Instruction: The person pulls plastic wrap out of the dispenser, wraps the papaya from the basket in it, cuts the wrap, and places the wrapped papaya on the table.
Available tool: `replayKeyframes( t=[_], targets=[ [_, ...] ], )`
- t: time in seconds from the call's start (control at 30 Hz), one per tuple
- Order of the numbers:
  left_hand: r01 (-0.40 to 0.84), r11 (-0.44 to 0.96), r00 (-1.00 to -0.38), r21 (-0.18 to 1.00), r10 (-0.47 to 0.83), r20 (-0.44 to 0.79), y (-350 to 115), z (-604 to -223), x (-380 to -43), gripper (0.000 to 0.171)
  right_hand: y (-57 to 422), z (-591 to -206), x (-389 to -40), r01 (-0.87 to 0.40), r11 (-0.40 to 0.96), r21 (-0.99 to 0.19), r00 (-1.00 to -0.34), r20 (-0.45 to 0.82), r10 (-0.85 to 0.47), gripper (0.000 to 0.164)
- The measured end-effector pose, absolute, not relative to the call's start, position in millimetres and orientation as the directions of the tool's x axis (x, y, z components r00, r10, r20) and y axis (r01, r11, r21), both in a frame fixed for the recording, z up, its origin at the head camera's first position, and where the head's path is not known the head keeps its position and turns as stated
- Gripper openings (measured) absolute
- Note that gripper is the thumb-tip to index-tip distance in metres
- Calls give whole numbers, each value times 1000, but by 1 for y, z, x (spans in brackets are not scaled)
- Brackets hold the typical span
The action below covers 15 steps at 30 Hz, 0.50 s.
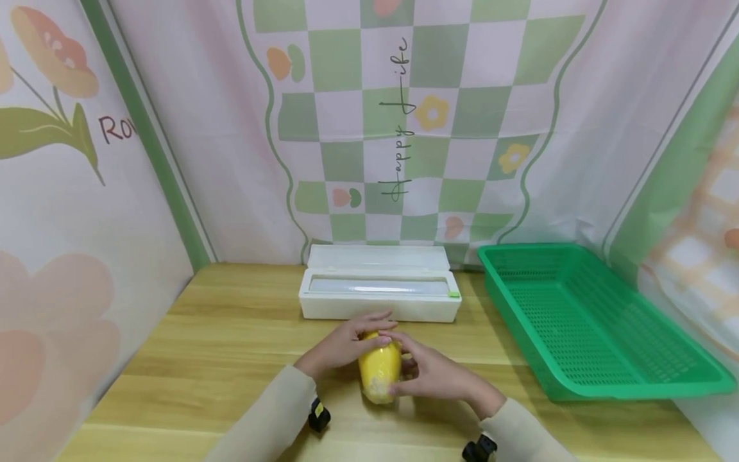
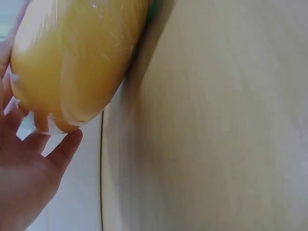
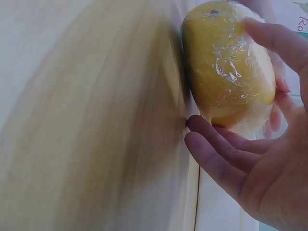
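Note:
A yellow oval fruit wrapped in clear plastic film stands out between both hands, low over the wooden table. Crumpled film gathers at its near end, and wrinkles catch the light in the right wrist view. My left hand holds its far left side, with the thumb across the top; the left wrist view shows fingertips against the rounded end. From the right, my right hand holds the fruit, with its thumb by the near end and a finger over the top. Some right fingers sit at the far end in the right wrist view.
Just beyond the hands, a white cling film dispenser stands with its lid raised, a roll inside and a green slider at its right end. A green plastic basket is on the right. Patterned curtains enclose the wooden table.

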<state>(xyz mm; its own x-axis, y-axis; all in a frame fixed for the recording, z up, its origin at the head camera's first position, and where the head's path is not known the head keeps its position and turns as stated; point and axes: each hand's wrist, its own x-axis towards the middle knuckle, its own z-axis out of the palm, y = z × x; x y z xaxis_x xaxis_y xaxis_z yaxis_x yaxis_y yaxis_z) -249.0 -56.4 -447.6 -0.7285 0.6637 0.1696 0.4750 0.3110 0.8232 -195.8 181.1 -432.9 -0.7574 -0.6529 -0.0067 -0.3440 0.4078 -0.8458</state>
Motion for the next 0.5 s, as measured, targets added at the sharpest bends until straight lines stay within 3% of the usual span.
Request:
replayKeyframes(
  t=[0.1,0.27,0.5],
  targets=[
    [459,299,-733,837,659,167,-57,-445,-249,56,181,-431,-196,-351,403,-845,-747,-6,-664,89],
    [434,367,-739,823,667,93,-58,-435,-255,83,180,-428,-197,-369,419,-830,-740,-11,-673,86],
    [603,430,-657,672,745,112,-56,-434,-267,56,176,-425,-193,-385,429,-817,-741,-4,-672,86]
  ],
)
